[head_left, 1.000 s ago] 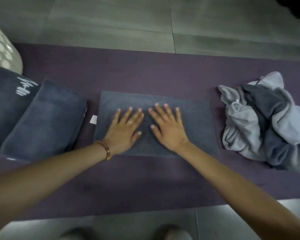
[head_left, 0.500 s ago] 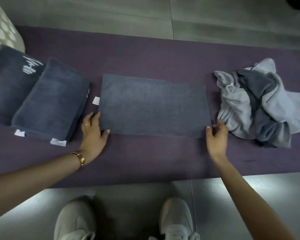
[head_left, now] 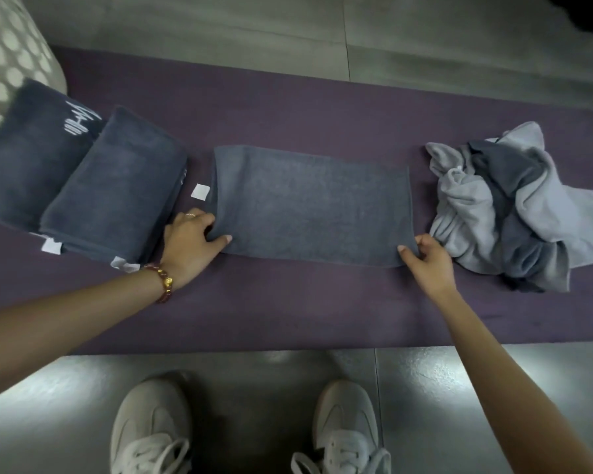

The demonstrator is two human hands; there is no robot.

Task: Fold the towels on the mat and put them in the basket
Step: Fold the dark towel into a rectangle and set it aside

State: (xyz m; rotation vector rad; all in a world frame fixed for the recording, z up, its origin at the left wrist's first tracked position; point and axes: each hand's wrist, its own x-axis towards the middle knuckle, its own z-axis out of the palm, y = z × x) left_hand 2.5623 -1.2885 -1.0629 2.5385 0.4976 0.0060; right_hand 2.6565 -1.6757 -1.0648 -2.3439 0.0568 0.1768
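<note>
A person's left hand [head_left: 189, 244] pinches the near left corner, right hand [head_left: 428, 265] the near right corner, of a flat dark grey terry towel [head_left: 308, 203] lying midway along the long purple mat [head_left: 288, 309], between a stack of folded dark grey towels [head_left: 113, 186] and a crumpled heap of pale and dark grey towels [head_left: 514, 206]. The fold should go best if both corners rise level and the near edge lands squarely on the far edge, cloth kept taut; the pale hole-patterned basket [head_left: 4, 63] stands at far left, just beside the stack.

Two folded towels [head_left: 31, 159] [head_left: 117, 189], one flat towel [head_left: 308, 206], one crumpled heap [head_left: 514, 206], one mat [head_left: 288, 309]
</note>
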